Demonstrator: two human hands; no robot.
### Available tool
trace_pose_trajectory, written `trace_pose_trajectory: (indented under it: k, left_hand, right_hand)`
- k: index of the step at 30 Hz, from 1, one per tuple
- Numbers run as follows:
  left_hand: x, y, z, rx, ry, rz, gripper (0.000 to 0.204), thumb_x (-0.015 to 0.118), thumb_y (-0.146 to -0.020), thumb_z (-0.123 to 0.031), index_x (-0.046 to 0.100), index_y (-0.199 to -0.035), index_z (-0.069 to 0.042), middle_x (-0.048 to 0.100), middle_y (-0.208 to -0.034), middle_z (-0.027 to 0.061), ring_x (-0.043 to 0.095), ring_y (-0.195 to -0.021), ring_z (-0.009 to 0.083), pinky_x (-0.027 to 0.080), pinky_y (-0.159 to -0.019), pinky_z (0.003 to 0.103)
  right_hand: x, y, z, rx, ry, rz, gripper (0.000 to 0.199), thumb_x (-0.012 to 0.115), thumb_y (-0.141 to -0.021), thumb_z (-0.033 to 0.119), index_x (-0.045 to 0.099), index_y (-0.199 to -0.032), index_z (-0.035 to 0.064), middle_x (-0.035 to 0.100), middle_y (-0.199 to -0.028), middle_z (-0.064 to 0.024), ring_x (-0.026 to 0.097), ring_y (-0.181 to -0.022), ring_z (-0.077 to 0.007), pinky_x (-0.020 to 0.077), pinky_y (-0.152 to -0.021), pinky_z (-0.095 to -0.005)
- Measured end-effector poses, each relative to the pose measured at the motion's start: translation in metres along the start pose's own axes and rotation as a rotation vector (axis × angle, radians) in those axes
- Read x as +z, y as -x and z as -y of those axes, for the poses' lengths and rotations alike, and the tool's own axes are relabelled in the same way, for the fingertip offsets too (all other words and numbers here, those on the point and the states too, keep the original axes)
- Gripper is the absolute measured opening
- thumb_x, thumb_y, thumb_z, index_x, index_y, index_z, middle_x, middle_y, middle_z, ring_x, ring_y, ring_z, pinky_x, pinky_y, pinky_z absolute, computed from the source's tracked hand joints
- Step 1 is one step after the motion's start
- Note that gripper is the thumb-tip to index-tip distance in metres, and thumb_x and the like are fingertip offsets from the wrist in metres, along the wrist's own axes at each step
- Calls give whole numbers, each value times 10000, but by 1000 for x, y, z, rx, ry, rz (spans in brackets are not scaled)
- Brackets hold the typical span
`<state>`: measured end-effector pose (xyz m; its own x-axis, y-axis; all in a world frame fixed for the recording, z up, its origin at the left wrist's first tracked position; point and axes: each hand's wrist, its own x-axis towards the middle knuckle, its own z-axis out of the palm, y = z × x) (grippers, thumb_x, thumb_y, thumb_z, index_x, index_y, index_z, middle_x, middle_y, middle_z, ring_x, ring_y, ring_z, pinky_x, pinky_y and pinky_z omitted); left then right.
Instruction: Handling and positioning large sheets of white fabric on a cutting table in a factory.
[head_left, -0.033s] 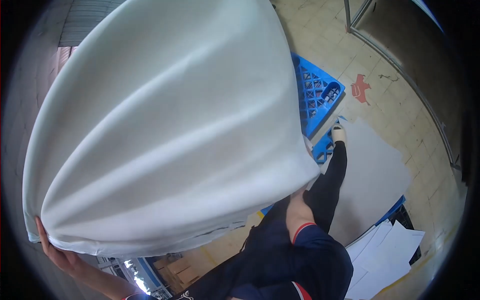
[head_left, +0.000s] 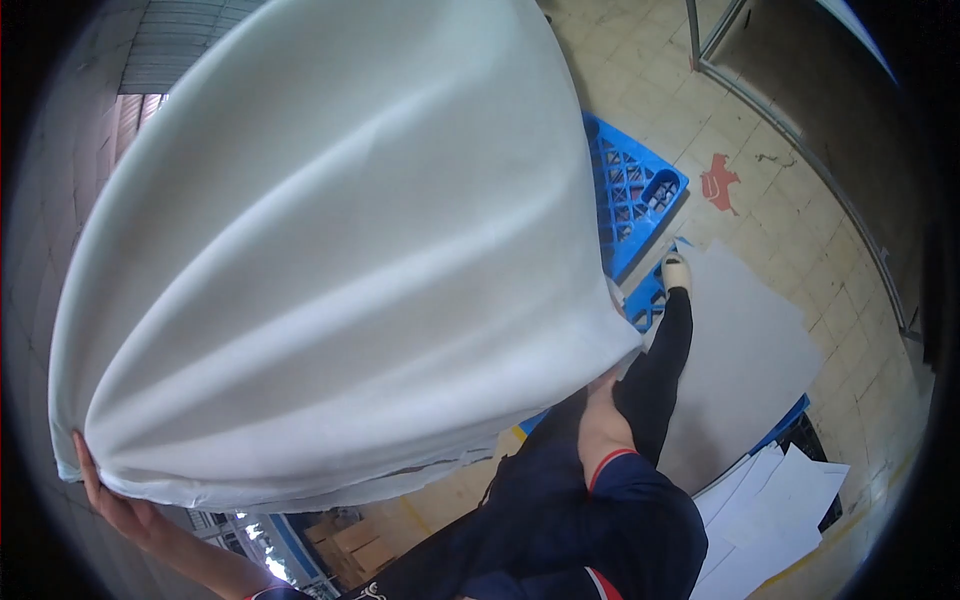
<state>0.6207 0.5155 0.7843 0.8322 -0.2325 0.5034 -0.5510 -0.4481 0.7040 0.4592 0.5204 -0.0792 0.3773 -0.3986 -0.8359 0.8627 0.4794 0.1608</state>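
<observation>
A big white sheet of soft, foam-like material (head_left: 330, 270) fills most of the view, lifted up and bowed into folds. My left hand (head_left: 115, 495) grips its lower left corner, fingers curled around the edge. My right forearm in a dark blue sleeve rises to the sheet's lower right corner, where my right hand (head_left: 603, 388) holds the edge, mostly hidden behind it. My leg in black trousers and a white shoe (head_left: 678, 270) stand beside a blue plastic pallet (head_left: 635, 190) that the sheet partly covers.
Large grey sheets (head_left: 760, 350) lie on the tiled floor at the right, with white sheets (head_left: 780, 500) stacked on another blue pallet below them. A metal frame (head_left: 770, 110) runs along the upper right. Cardboard boxes (head_left: 350, 545) show under the lifted sheet.
</observation>
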Motion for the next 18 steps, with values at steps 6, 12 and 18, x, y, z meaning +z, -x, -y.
trace_pose_trajectory:
  k: [6,12,18]
  left_hand:
    - [-5,-54,81,-208,318,80,358,564,-867,-181,510,-1153,27,579,-1102,153,609,-935,232,523,-769,349]
    - [25,-47,131,-176,451,31,343,581,-855,-141,506,-1144,27,586,-1056,150,614,-873,222,524,-712,335]
    - [51,-16,141,-185,513,-80,356,575,-854,-128,499,-1154,49,579,-1058,156,598,-907,223,501,-756,335]
  right_hand:
    - [107,14,107,-77,416,-109,413,445,-861,141,409,-1249,4,505,-1213,-155,508,-1092,-309,414,-933,-459]
    - [190,115,198,-437,584,-120,456,503,-842,34,376,-1274,-40,497,-1212,-154,511,-1079,-288,408,-939,-419]
    - [214,171,269,-572,512,5,426,516,-838,67,414,-1235,-50,508,-1198,-163,531,-1053,-300,433,-919,-423]
